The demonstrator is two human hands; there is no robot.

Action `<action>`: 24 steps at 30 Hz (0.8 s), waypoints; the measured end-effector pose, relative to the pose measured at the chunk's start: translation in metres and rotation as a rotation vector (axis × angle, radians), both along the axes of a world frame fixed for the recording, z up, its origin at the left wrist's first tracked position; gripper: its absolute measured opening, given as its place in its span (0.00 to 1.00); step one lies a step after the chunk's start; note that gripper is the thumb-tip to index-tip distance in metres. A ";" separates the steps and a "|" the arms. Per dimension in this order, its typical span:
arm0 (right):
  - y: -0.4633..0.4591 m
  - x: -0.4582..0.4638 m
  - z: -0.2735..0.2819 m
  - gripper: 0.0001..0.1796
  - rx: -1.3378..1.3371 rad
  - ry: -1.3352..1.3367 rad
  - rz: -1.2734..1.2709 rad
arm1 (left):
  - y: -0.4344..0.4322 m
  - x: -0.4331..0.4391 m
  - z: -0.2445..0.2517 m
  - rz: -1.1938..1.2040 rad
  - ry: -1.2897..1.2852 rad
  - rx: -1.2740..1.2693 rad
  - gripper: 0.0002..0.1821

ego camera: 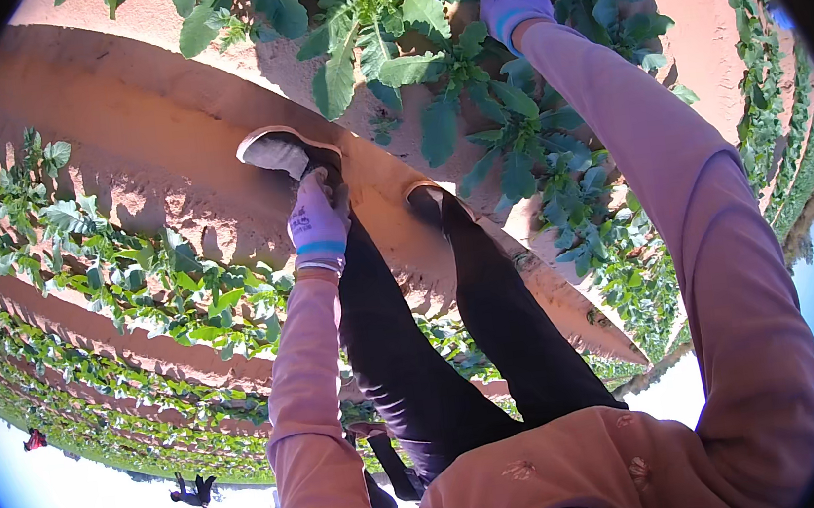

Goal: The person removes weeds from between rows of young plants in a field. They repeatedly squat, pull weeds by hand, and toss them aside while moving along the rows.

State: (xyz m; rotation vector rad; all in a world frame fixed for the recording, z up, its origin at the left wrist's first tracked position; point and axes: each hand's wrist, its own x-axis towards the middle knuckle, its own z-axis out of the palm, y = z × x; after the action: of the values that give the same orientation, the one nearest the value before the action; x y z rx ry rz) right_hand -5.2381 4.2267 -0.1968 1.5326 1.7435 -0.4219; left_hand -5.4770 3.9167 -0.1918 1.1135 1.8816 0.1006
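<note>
My right hand [517,10], in a pale knitted work glove with a blue cuff band and printed writing, reaches in among broad-leaved green crop plants [510,105]. Leaves and the glove itself hide its fingertips, so any hold on a stem cannot be made out. In a matching glove, my left hand [318,219] hangs in front of my lower leg, above one shoe [276,152]. Its fingers are curled and partly in shadow; nothing held is plainly visible. A leafy plant with a pale green centre [370,5] grows to the left of my right hand.
My feet stand in a sandy furrow [162,116] beside the raised planting bed [283,66]. Another crop row [147,259] runs along the left, with more rows beyond. Far off are a person in dark clothes [194,490] and a small red figure [35,440].
</note>
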 end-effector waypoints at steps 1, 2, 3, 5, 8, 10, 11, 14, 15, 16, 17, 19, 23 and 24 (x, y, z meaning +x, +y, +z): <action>0.002 0.000 -0.001 0.15 -0.022 -0.009 0.011 | 0.032 0.004 -0.001 0.019 -0.056 0.237 0.21; 0.004 -0.001 -0.002 0.14 -0.056 -0.022 0.013 | 0.056 0.014 -0.003 -0.136 -0.042 0.187 0.20; 0.006 -0.001 -0.002 0.14 -0.076 -0.032 0.004 | 0.075 0.021 -0.007 -0.287 -0.014 0.293 0.19; 0.009 -0.003 -0.003 0.14 -0.117 -0.047 -0.005 | 0.093 0.030 -0.013 -0.409 -0.038 0.224 0.18; 0.011 -0.004 -0.006 0.14 -0.150 -0.072 -0.040 | 0.100 0.032 -0.024 -0.482 -0.105 0.245 0.15; 0.011 -0.004 -0.007 0.14 -0.185 -0.111 -0.055 | 0.100 0.029 -0.030 -0.482 -0.166 0.179 0.12; 0.012 -0.004 -0.007 0.14 -0.194 -0.108 -0.054 | 0.101 0.028 -0.032 -0.453 -0.188 0.149 0.12; 0.015 -0.007 -0.007 0.14 -0.207 -0.118 -0.060 | 0.107 0.026 -0.035 -0.357 -0.296 0.086 0.14; 0.017 -0.007 -0.008 0.14 -0.214 -0.122 -0.076 | 0.109 0.023 -0.035 -0.366 -0.303 0.104 0.14; 0.017 -0.007 -0.008 0.14 -0.194 -0.127 -0.069 | 0.111 0.018 -0.033 -0.380 -0.303 0.093 0.14; 0.018 -0.007 -0.009 0.14 -0.189 -0.123 -0.065 | 0.114 0.012 -0.030 -0.383 -0.327 0.123 0.15; 0.018 -0.005 -0.011 0.13 -0.217 -0.133 -0.080 | 0.118 -0.013 -0.020 -0.415 -0.276 -0.017 0.13; 0.017 -0.003 -0.014 0.13 -0.219 -0.125 -0.092 | 0.152 -0.081 0.000 -0.134 -0.117 -0.002 0.14; 0.018 -0.003 -0.014 0.14 -0.217 -0.122 -0.093 | 0.165 -0.088 0.002 -0.055 -0.118 0.081 0.16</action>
State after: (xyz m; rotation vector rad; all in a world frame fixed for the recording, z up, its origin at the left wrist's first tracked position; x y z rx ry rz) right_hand -5.2414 4.2443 -0.2109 1.4553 1.4860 -0.5349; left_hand -5.5646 4.0816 -0.1898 1.1878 1.7535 0.2083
